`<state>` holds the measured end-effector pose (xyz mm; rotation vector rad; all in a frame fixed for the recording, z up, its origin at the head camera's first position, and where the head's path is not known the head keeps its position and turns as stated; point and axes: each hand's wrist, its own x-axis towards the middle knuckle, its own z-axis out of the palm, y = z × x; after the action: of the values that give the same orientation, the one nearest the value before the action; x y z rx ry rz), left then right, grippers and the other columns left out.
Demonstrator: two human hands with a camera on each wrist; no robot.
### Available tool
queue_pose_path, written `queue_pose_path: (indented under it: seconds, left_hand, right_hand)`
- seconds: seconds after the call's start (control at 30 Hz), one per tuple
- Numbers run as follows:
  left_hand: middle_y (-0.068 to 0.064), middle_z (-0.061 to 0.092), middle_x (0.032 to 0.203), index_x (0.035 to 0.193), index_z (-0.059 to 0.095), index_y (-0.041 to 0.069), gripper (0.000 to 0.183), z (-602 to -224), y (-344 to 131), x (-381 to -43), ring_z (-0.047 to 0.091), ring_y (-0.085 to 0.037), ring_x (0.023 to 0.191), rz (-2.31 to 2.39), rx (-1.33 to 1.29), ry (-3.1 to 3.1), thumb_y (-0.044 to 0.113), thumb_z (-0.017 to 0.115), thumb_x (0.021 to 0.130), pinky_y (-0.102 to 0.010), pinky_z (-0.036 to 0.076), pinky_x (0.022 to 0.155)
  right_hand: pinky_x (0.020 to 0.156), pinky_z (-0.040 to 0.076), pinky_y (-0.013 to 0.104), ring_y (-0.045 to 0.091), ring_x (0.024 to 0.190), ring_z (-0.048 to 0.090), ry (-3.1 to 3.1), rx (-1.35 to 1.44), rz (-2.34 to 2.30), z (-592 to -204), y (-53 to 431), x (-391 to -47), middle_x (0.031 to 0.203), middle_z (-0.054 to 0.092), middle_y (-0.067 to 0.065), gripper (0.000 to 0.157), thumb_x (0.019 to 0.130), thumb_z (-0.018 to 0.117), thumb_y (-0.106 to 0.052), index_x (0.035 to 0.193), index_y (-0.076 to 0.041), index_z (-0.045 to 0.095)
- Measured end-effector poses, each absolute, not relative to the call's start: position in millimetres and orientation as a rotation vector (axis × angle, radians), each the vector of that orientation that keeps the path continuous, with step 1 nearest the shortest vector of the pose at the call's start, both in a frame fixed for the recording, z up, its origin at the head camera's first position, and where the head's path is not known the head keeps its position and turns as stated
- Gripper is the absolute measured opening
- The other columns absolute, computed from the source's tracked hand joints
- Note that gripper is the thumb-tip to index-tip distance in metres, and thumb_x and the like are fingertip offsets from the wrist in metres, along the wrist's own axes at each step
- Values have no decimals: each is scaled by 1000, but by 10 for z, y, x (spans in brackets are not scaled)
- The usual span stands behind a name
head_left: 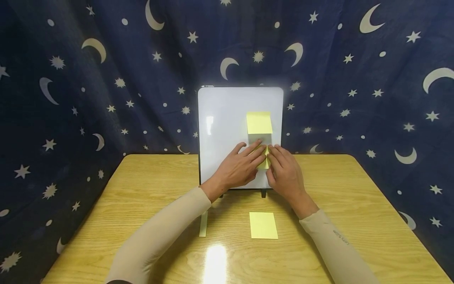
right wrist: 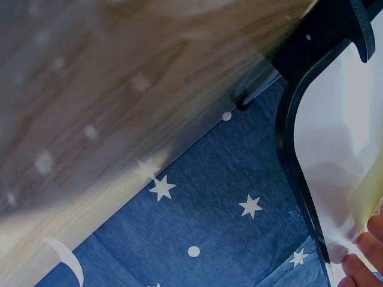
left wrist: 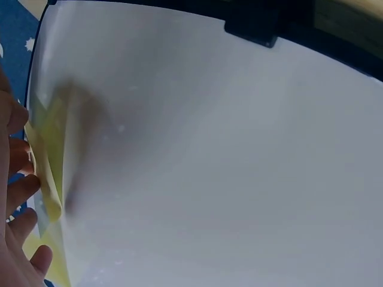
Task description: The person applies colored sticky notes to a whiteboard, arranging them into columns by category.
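1. Head: the lower note is on the board, between the hands and touched by both, so neither is nearer. The left hand reaches up and rightward, fingers extended; the right hand lays fairly straight fingers at its right edge. Partly covered, the note shows no clear long axis.
2. Left wrist: the thin, matte paper bows off the glossy white surface.
3. Right wrist: fingertips near yellow paper; smooth black frame, grained wooden tabletop, star-printed cloth.
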<state>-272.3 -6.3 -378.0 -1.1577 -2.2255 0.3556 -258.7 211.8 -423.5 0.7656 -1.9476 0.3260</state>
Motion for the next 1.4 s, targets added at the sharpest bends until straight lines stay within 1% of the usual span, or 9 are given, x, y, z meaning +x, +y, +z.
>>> queue_pose_path:
  seconds: [0.1,0.2,0.47,0.67,0.87,1.1,1.27,1.4]
  left_hand:
    - [-2,38,169,157,47,18,61,-3792,-61,-2727,22,-24,162,368,-1148,-2238,44,58,103,-48,34,121]
    - [-2,38,170,159,46,18,62,-3804,-65,-2727,22,-24,162,368,-1139,-2239,44,57,103,-48,34,121]
    - [-2,38,170,156,47,19,60,-3834,-86,-2719,22,-23,162,376,-1122,-2225,44,58,102,-49,35,120]
    - [-3,36,171,155,49,18,59,-3858,-133,-2713,23,-24,162,381,-1107,-2217,44,57,103,-49,35,120]
    - [-3,36,171,154,49,17,59,-3854,-166,-2704,21,-24,162,391,-1096,-2220,46,58,102,-48,36,120]
    - [-3,36,171,157,46,18,60,-3871,-210,-2699,21,-24,162,373,-1080,-2218,46,55,104,-47,36,119]
    - [-3,34,172,159,45,19,61,-3890,-250,-2693,20,-24,163,376,-1069,-2218,48,52,106,-47,37,119]
    - [-4,34,172,158,45,18,61,-3894,-278,-2684,20,-24,163,364,-1064,-2223,47,52,106,-46,37,118]
  right_hand:
    - [106,51,57,47,124,65,-1943,764,329,-4242,2119,-2589,131,70,25,36,88,54,-6,112,13,73]
    - [104,52,59,47,124,65,-1942,764,334,-4242,2121,-2589,132,70,25,36,88,54,-6,112,13,73]
    - [110,49,55,46,127,64,-1963,760,319,-4240,2119,-2578,133,69,25,37,90,52,-8,113,12,73]
    - [108,49,57,47,126,64,-1958,768,324,-4240,2114,-2583,133,69,26,36,90,52,-8,112,13,72]
    - [111,48,55,45,129,62,-1989,754,323,-4251,2127,-2583,136,68,25,37,90,51,-9,113,12,71]
    - [107,51,56,45,127,64,-1970,752,333,-4248,2123,-2578,134,69,25,35,87,53,-6,111,12,71]
    - [109,50,55,46,126,64,-1971,753,319,-4232,2114,-2566,133,69,25,34,89,51,-7,110,12,70]
    - [110,49,54,47,126,64,-1971,754,318,-4230,2111,-2561,133,68,26,34,90,50,-8,109,11,70]
